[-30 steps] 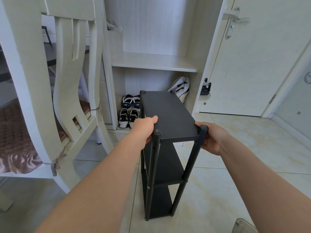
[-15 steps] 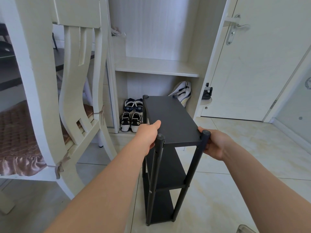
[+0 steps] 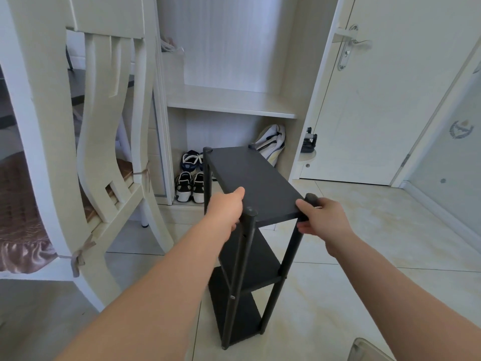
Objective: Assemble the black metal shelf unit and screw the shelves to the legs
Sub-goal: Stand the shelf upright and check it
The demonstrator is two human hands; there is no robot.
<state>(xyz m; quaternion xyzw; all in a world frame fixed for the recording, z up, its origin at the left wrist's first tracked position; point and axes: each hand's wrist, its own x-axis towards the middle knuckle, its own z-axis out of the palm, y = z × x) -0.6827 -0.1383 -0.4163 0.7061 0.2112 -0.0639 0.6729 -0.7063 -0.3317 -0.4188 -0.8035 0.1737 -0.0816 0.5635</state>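
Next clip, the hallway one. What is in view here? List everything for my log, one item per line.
shelf unit: one, black, three tiers, upright in front of the cabinet
chair: one, cream, left
cushion: one, brown, tied on the chair seat
cabinet: one, cream, open, behind the shelf unit
shoes: two pairs, white-black in front, dark blue behind, cabinet bottom
bag: one, white, cabinet bottom right
door: one, white, right
floor: beige tiles
left hand: one, holds the top tier's left edge
right hand: one, holds the near right corner
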